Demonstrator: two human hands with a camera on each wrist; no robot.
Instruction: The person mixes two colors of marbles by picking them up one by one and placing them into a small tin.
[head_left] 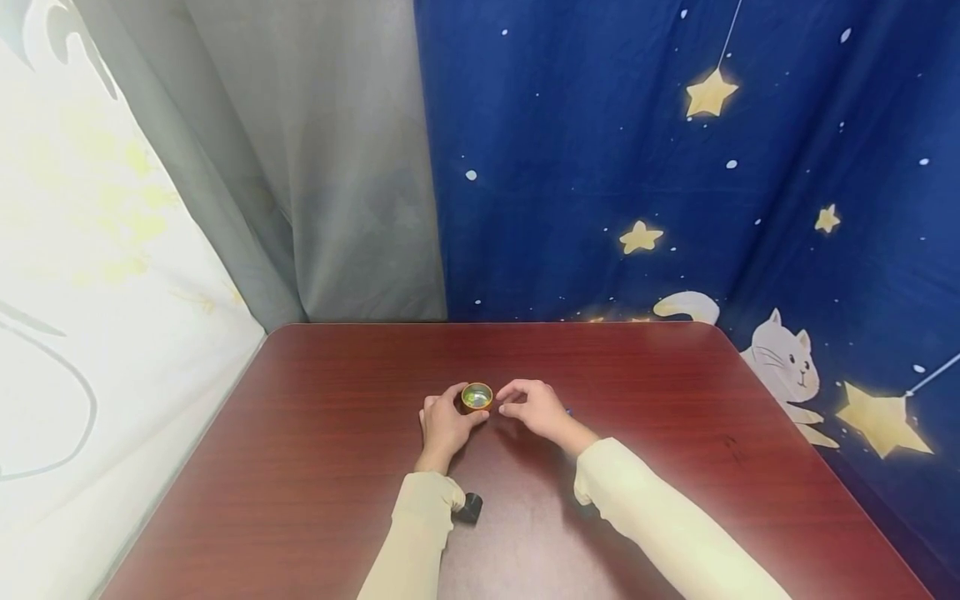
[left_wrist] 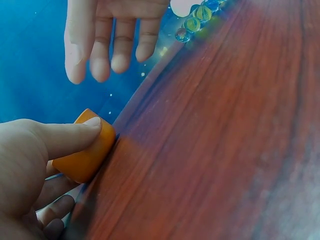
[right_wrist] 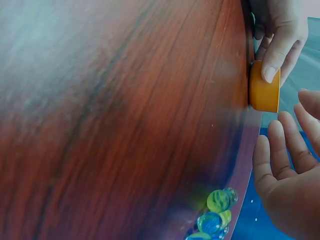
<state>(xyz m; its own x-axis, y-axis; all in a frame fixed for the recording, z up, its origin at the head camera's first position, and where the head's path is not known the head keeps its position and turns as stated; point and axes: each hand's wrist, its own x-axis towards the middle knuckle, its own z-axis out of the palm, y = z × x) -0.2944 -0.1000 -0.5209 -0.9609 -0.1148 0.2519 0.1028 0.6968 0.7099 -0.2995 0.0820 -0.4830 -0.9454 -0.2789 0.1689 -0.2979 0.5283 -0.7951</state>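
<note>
A small round orange tin (head_left: 477,407) stands upright on the table, with a silvery inside and something greenish at its bottom. My left hand (head_left: 446,425) grips it, the thumb pressed on the near side of its orange wall (left_wrist: 90,155). Just right of the tin, my right hand (head_left: 538,410) hovers with loosely bent, spread fingers and nothing between them. Beside the right hand, several clear glass marbles (right_wrist: 218,201) with green, yellow and blue swirls lie on the table. In the head view that hand hides nearly all of them.
The reddish-brown wooden table (head_left: 360,367) has rounded far corners. A black object (head_left: 470,508) sits at the left sleeve's cuff. Behind the table hang a grey curtain (head_left: 360,167) and a blue one (head_left: 555,208) with stars and a cat; pale cloth (head_left: 112,375) hangs at left.
</note>
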